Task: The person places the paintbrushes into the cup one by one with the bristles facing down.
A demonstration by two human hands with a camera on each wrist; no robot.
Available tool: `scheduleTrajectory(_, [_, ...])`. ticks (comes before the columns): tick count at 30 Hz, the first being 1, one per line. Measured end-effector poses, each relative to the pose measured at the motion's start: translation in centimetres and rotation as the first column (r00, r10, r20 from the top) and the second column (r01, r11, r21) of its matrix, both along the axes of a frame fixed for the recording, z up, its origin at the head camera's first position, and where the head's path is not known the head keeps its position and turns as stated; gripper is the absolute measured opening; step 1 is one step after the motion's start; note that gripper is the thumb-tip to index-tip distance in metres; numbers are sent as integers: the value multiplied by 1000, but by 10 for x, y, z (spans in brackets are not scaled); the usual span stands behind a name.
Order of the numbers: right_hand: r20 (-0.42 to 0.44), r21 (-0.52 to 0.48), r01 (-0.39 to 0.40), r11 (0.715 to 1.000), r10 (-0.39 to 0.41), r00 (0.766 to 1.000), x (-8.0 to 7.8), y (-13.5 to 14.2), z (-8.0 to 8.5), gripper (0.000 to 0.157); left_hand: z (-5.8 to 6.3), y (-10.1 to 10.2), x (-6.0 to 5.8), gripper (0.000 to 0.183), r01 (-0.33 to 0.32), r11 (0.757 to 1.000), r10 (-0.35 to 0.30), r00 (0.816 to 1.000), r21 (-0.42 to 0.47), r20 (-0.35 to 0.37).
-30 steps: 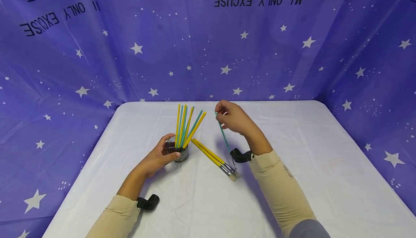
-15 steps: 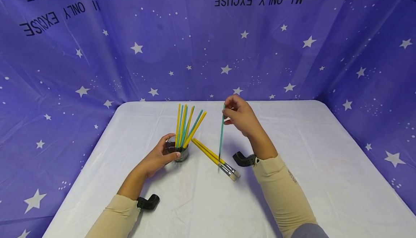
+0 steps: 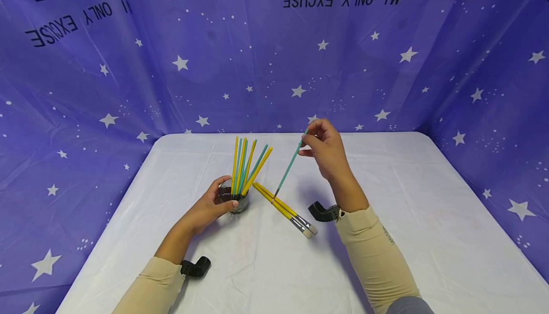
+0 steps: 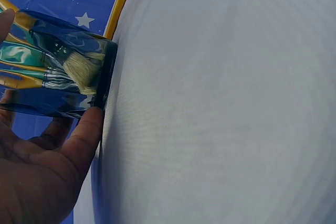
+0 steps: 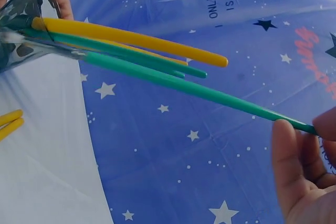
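Note:
My left hand (image 3: 210,211) grips a clear glass (image 3: 242,204) that stands on the table. Several yellow and green paintbrushes (image 3: 238,168) lean in it, handles up; the left wrist view shows pale bristles (image 4: 83,71) near its bottom. Between thumb and fingertips, my right hand (image 3: 330,154) pinches a thin green paintbrush (image 3: 292,164) by the handle's end. It slants down to the left, tip lowest, overlapping two flat yellow paintbrushes (image 3: 279,204) in the head view. Those two lie side by side on the table, bristles toward me, right of the glass.
A white cloth (image 3: 257,276) covers the table. Purple star-patterned curtains (image 3: 266,66) hang behind it and along both sides. A black wrist camera (image 3: 196,267) sits on the left wrist, another camera (image 3: 322,211) on the right.
My right hand has moved right and slightly up, farther from me. The green paintbrush has swung round so its tip now points left toward the glass. The left hand and glass have stayed put.

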State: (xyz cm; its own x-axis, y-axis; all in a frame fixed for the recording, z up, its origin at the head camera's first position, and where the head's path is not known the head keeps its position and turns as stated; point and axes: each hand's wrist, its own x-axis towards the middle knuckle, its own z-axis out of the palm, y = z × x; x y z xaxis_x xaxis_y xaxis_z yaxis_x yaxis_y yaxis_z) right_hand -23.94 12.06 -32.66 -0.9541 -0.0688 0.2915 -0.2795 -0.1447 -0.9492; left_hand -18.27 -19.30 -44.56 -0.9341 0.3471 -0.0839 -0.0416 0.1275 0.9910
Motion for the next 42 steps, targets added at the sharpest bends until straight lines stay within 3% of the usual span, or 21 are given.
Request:
scheduleTrajectory(8, [-73, -106, 35, 994, -43, 996, 2, -8, 0, 19, 1, 0, 0, 79, -3, 1000, 3, 1000, -2, 5])
scheduleTrajectory(19, [-160, -189, 25, 982, -56, 985, 8, -35, -8, 20, 1, 1, 1, 79, -1, 1000, 1, 1000, 8, 6])
scheduleTrajectory(26, [-168, -136, 17, 991, -40, 985, 14, -52, -19, 15, 1, 0, 1, 79, -2, 1000, 2, 1000, 2, 2])
scheduleTrajectory(42, [-68, 26, -12, 1000, 14, 998, 21, -75, -43, 13, 0, -1, 1, 79, 3, 1000, -3, 1000, -5, -11])
